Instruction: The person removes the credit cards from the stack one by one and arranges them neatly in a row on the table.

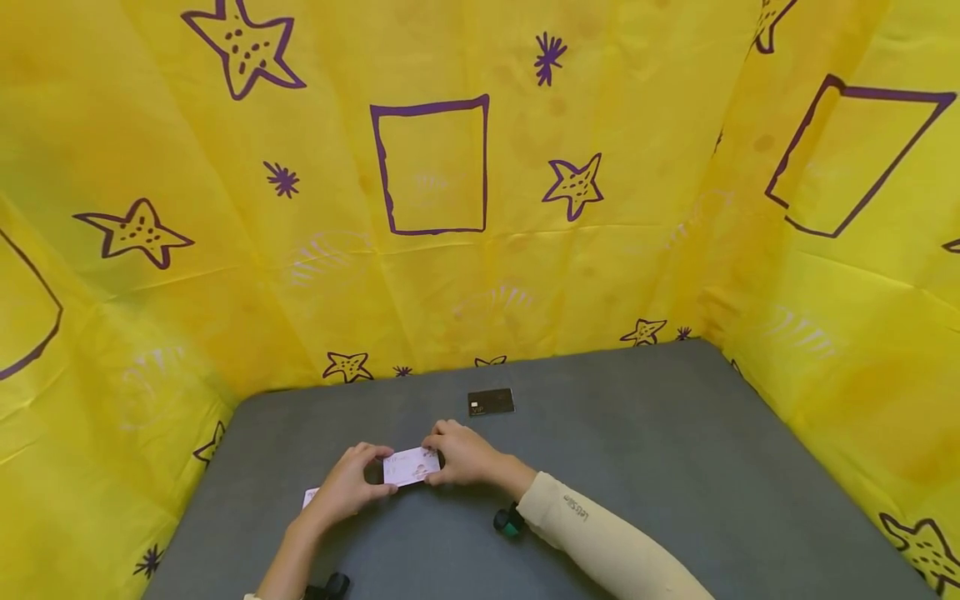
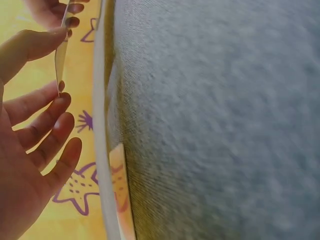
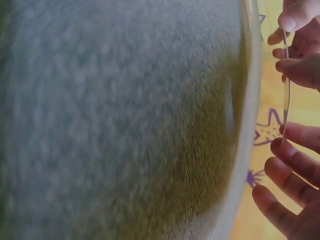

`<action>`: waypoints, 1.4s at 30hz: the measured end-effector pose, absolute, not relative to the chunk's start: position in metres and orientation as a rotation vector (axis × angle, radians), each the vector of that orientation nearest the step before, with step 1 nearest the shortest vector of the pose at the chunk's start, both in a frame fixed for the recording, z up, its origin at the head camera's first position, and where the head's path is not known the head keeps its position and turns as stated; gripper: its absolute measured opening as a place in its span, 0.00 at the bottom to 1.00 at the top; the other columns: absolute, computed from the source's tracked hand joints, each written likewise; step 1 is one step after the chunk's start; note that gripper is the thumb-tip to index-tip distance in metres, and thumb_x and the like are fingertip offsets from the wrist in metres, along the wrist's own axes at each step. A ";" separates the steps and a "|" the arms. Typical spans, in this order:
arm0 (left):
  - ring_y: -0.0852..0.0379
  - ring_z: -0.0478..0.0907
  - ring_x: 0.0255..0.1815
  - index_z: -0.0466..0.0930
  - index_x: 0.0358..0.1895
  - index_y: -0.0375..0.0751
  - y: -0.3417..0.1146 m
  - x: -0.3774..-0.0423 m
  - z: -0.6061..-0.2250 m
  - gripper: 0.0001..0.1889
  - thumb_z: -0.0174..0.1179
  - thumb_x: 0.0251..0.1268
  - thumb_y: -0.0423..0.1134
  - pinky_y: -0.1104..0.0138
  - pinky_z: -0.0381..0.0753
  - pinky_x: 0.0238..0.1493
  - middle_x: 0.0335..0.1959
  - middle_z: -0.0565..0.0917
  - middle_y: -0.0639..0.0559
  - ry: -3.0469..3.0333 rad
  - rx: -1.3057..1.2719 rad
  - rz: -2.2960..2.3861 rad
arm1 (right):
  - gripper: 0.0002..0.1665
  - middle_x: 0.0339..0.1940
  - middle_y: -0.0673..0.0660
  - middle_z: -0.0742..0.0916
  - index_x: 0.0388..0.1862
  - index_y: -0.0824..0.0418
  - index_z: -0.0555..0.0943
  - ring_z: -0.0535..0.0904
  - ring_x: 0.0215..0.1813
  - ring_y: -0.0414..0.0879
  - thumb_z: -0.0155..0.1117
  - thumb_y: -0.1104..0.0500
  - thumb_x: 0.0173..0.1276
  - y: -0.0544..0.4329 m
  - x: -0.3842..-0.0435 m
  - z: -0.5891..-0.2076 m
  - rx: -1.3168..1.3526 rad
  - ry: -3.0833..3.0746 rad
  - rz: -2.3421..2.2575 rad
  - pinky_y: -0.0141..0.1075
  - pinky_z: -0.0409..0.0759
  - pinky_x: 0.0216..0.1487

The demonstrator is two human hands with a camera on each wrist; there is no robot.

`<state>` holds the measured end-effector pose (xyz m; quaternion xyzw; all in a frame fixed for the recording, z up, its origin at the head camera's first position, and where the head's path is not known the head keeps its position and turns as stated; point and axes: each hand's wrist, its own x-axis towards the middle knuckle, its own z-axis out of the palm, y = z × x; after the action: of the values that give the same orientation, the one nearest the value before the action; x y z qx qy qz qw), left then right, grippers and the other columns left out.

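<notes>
Between my two hands is a pale pink card (image 1: 410, 467) with small darker print, its face turned up toward the head camera. My left hand (image 1: 347, 483) pinches its left end between thumb and fingers. At the other end, my right hand (image 1: 465, 457) does the same. Both wrist views catch the card (image 2: 60, 62) edge-on, raised above the table, with the right hand's fingers (image 3: 287, 167) spread near its lower end. Another light card (image 1: 310, 497) lies on the table, partly hidden behind my left wrist; in the left wrist view this card (image 2: 121, 192) looks shiny.
A black card (image 1: 491, 402) marked VIP lies farther back on the grey table (image 1: 637, 433). Yellow cloth walls (image 1: 450, 283) with purple drawings rise behind the table and along both sides. A dark wrist device (image 1: 509, 522) shows beneath the right sleeve.
</notes>
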<state>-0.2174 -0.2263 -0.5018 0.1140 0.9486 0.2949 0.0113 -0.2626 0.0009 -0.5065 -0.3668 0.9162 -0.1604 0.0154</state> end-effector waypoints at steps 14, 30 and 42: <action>0.55 0.71 0.44 0.82 0.47 0.41 -0.240 -0.208 -0.503 0.26 0.78 0.39 0.42 0.61 0.71 0.46 0.43 0.81 0.52 2.983 0.375 0.828 | 0.28 0.39 0.45 0.78 0.51 0.51 0.83 0.68 0.39 0.37 0.72 0.39 0.56 -0.020 -0.256 -0.514 -1.178 2.864 -0.361 0.26 0.65 0.37; 0.56 0.67 0.41 0.83 0.42 0.41 -0.250 -0.204 -0.505 0.24 0.79 0.35 0.40 0.67 0.66 0.41 0.36 0.77 0.54 2.957 0.398 0.760 | 0.23 0.36 0.45 0.77 0.43 0.49 0.84 0.68 0.37 0.37 0.72 0.38 0.55 -0.039 -0.245 -0.513 -1.225 2.874 -0.194 0.29 0.66 0.35; 0.55 0.70 0.41 0.83 0.41 0.43 -0.251 -0.204 -0.504 0.24 0.79 0.32 0.40 0.61 0.70 0.42 0.39 0.80 0.54 3.001 0.408 0.645 | 0.24 0.36 0.45 0.76 0.44 0.47 0.84 0.68 0.37 0.38 0.72 0.36 0.54 -0.046 -0.244 -0.514 -1.200 2.873 -0.161 0.29 0.65 0.35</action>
<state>-0.2037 -0.2506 -0.5045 0.1317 0.9689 0.2084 0.0223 -0.2444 -0.0462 -0.5142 -0.3849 0.9215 -0.0517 0.0117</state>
